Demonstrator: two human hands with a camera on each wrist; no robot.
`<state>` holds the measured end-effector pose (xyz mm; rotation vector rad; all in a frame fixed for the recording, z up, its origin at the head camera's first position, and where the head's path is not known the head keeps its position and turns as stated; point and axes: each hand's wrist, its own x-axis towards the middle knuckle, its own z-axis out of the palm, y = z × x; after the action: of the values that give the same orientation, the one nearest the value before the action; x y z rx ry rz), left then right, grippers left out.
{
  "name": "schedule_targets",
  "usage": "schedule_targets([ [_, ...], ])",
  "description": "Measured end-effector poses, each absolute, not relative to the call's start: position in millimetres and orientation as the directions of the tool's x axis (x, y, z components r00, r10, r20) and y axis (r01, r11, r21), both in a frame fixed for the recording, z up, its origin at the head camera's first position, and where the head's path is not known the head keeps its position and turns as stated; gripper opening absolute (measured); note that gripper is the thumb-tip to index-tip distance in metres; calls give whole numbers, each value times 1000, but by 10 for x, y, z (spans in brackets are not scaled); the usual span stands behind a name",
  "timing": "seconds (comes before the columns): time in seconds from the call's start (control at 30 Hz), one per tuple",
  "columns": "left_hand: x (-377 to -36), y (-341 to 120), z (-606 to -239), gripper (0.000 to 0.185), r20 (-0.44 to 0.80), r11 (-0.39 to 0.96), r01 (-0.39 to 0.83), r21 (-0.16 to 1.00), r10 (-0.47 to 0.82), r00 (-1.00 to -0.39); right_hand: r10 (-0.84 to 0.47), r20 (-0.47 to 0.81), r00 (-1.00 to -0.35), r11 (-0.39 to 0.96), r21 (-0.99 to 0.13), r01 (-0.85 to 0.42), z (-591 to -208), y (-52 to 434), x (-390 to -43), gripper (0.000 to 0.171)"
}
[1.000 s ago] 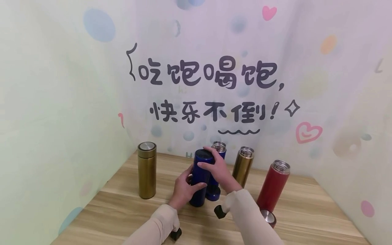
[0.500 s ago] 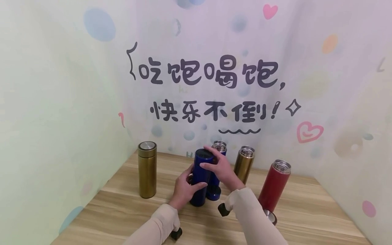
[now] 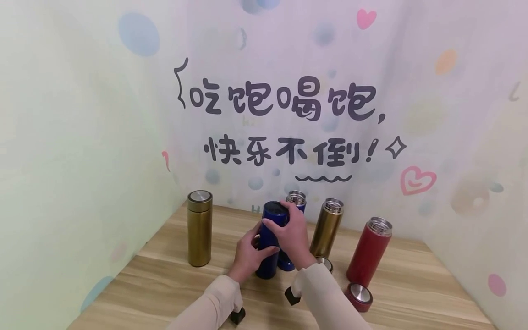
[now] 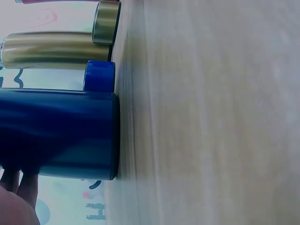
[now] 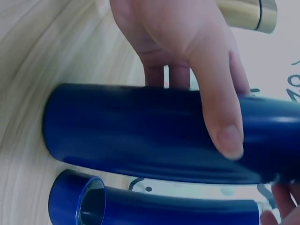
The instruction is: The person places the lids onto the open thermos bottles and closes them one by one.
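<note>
While left hand (image 3: 249, 251) grips blue flask (image 3: 270, 243) body on desk (image 3: 165, 275), I see right hand (image 3: 288, 231) regripped lower round its cap (image 3: 275, 211); likely twisting.

A light wood-grain table (image 3: 412, 284) carries five upright flasks: a capped gold flask (image 3: 200, 234) at the left, two blue flasks (image 3: 270, 247) near the middle, an open gold flask (image 3: 327, 233) and an open red flask (image 3: 368, 252) toward the right. Three loose lids also lie on it: a red lid (image 3: 358, 297) by the red flask, a gold lid (image 3: 325, 263) by the open gold one, and a blue lid (image 5: 75, 197) at the rear blue flask's foot.
</note>
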<state>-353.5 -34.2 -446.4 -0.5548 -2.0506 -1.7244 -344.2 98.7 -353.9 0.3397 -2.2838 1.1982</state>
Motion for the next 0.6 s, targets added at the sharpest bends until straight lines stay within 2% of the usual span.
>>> schedule_targets([
  [0.17, -3534, -349, -4449, 80, 539, 186, 536, 823, 40, -841, 90, 665, -741, 691, -578, -435, -3558, 885, -3414, 71],
  [0.37, -3498, -350, -4406, 78, 544, 181, 542, 821, 38, -838, 124, 686, -717, 744, -543, -390, -3551, 826, -3407, 72],
  [0.43, -3498, -349, -4411, 78, 529, 190, 525, 830, 36, -848, 108, 664, -740, 726, -561, -398, -3545, 841, -3418, 72],
  [0.5, -3536, -350, -4455, 80, 522, 196, 519, 832, 37, -852, 69, 605, -793, 666, -620, -415, -3529, 879, -3433, 71],
  [0.6, -3538, -347, -4456, 81, 520, 182, 518, 836, 39, -853, -46, 464, -884, 494, -759, -424, -3479, 981, -3470, 68],
])
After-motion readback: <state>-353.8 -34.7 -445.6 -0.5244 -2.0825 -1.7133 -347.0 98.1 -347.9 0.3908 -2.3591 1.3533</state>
